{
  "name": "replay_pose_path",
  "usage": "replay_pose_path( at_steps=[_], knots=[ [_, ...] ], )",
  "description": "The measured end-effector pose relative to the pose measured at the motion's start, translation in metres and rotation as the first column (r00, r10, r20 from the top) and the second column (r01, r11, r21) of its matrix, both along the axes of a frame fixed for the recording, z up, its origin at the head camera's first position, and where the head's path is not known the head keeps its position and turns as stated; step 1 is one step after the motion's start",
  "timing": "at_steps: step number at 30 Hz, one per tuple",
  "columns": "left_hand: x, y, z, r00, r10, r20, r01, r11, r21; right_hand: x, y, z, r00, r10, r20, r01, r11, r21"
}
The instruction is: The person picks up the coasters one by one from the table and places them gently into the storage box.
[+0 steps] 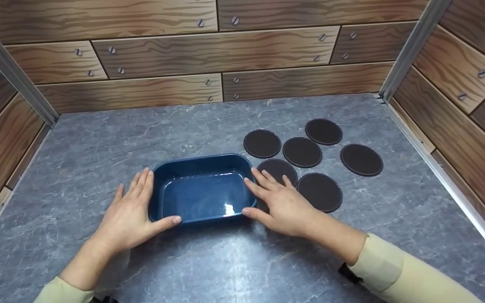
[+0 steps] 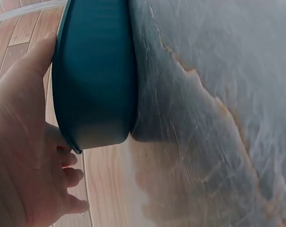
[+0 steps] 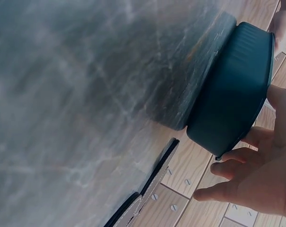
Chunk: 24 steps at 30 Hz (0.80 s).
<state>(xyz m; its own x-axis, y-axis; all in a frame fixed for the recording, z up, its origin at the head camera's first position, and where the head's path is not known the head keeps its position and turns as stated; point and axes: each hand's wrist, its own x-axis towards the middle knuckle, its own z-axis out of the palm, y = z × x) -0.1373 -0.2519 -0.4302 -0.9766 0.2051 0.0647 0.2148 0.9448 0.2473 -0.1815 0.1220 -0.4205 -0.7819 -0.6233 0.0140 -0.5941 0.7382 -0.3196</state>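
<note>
On the worktop [image 1: 394, 235], the blue dish [image 1: 204, 194] at centre frame is best steadied evenly by left hand [image 1: 132, 215] and right hand [image 1: 282, 205], both spread.

The grey table [image 1: 209, 269] bears a blue dish [image 1: 204, 193], with dark round coasters [image 1: 302, 152] toward the dish's two-to-three o'clock.

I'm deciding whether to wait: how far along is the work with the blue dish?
Done, seemingly: at least six dark discs lie on the table beside the blue dish. In hand: the left hand and right hand touch the dish's opposite ends. Left, probably: letting go of the dish; it looks empty, so any filling likely remains.
</note>
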Motion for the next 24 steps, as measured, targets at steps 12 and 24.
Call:
replay_pose_path(
  at_steps=[12,24],
  knots=[
    [-0.003,-0.002,-0.011,0.999,-0.026,0.021,0.022,0.989,0.147,0.000,0.003,-0.002,1.000,0.002,-0.002,-0.003,1.000,-0.031],
    [-0.002,0.000,-0.010,0.999,-0.008,0.034,0.003,0.988,0.157,-0.017,0.042,0.013,0.997,-0.083,-0.003,0.082,0.984,-0.161]
  ],
)
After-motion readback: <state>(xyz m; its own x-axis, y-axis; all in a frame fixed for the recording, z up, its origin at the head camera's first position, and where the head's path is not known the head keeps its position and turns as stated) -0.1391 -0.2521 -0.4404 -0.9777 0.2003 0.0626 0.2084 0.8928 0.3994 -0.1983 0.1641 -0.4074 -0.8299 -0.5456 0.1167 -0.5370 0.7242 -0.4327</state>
